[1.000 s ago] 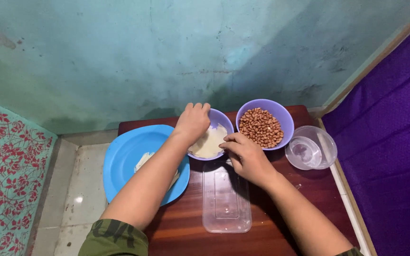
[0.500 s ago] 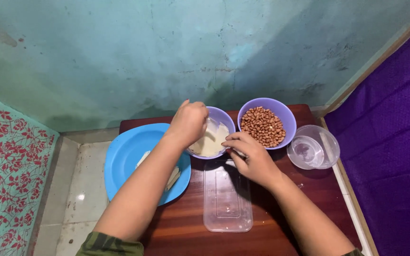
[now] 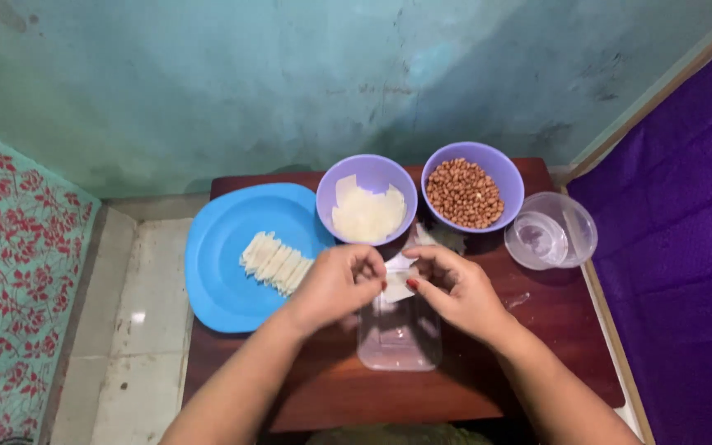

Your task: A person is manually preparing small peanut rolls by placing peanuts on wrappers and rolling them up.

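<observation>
My left hand [image 3: 335, 284] and my right hand [image 3: 451, 288] meet above a clear rectangular plastic lid [image 3: 399, 339] on the small wooden table [image 3: 331, 387]. Between their fingertips they pinch a thin white pastry sheet [image 3: 395, 276]. Just beyond the hands stands a purple bowl of white sheets [image 3: 367, 200]. To its right is a purple bowl of peanuts [image 3: 472, 188]. A blue plate [image 3: 232, 272] at the left carries a row of folded white pieces [image 3: 275, 263].
A clear round container [image 3: 550, 231] sits at the table's right edge. A purple cloth [image 3: 677, 247] hangs on the right. A teal wall is behind, tiled floor [image 3: 133, 330] and a floral cloth [image 3: 10, 288] lie to the left.
My left hand has come out of the bowl of sheets and moved toward me. Both hands now hold one sheet over the clear lid.
</observation>
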